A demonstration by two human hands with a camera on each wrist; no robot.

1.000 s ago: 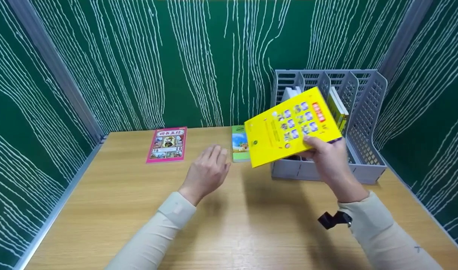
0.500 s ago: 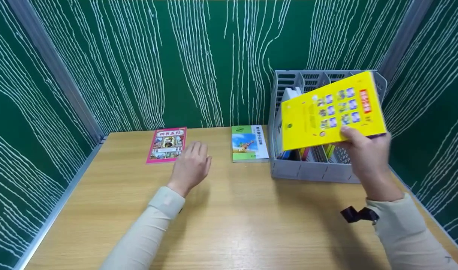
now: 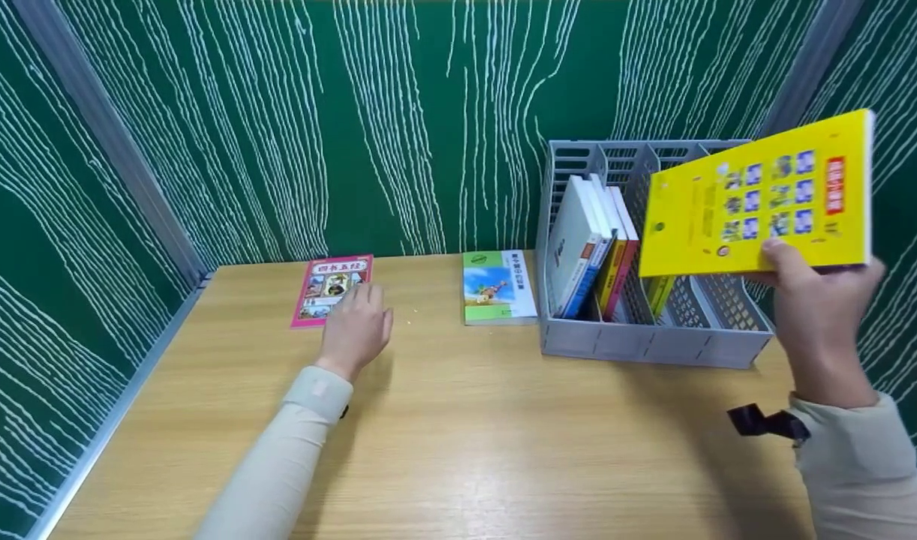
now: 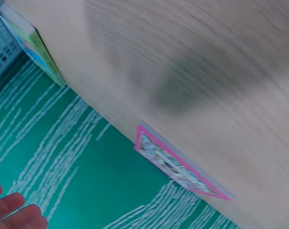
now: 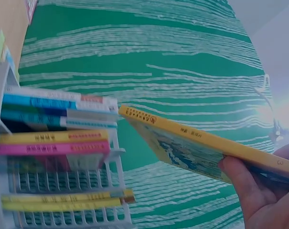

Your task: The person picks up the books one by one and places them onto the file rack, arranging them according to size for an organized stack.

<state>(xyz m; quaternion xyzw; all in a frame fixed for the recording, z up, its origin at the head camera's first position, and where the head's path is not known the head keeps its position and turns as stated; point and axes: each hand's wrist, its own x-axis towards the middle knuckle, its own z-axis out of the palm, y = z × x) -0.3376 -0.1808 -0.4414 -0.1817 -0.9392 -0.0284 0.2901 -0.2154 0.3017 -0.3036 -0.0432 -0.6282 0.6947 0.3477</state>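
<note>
My right hand (image 3: pixel 822 307) grips a yellow book (image 3: pixel 759 199) by its lower edge, thumb on the cover facing me. The book is tilted in the air and hides part of the grey file rack (image 3: pixel 653 341) behind it. In the right wrist view the book's orange-yellow spine (image 5: pixel 206 138) shows. My left hand (image 3: pixel 356 330) hovers with relaxed fingers, overlapping a corner of a pink-bordered book (image 3: pixel 316 292) in the head view. From the left wrist, that hand's fingertips (image 4: pixel 20 214) hold nothing, and the pink-bordered book lies apart from them.
Several books stand in the rack's left compartments, among them white-edged books (image 3: pixel 578 240) and a pink-spined book (image 3: pixel 622 274). Thin yellow books (image 5: pixel 63 202) stand farther along. A green-and-white book (image 3: pixel 497 289) lies flat beside the rack. Green walls (image 3: pixel 398 112) enclose the table (image 3: pixel 443 450).
My right hand has carried the yellow book to the right and up, uncovering the rack's left compartments and the green-and-white book. My left hand has moved left to the pink-bordered book.
</note>
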